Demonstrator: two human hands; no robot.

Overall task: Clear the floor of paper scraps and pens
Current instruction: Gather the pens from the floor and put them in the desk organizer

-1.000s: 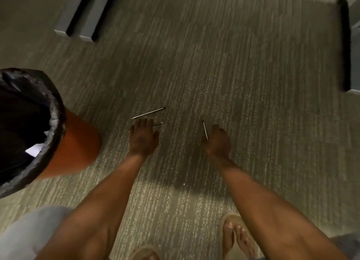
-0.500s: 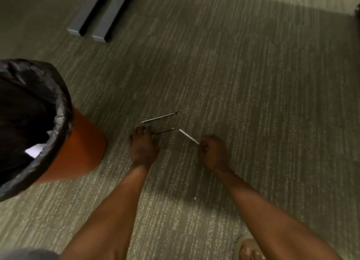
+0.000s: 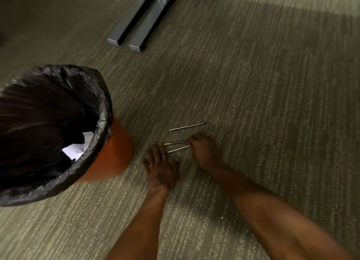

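Three thin pens lie on the grey-green carpet. The far pen (image 3: pixel 187 126) lies free. The middle pen (image 3: pixel 175 143) and the near pen (image 3: pixel 177 149) lie side by side, their right ends pinched under the closed fingers of my right hand (image 3: pixel 203 152). My left hand (image 3: pixel 159 168) rests flat on the carpet just left of them, fingers apart, its fingertips near the pens' tips and holding nothing. White paper scraps (image 3: pixel 77 149) lie inside the orange bin.
The orange bin (image 3: pixel 116 154) with a black liner (image 3: pixel 105 111) stands close to the left of my left hand. Two grey furniture feet (image 3: pixel 126 24) lie on the carpet at the back. A tiny white speck (image 3: pixel 222 218) sits between my forearms.
My right hand carried its pen leftward and now closes on it together with the middle pen. My left hand slid back off that pen. The view shifted, so the bin looks nearer.
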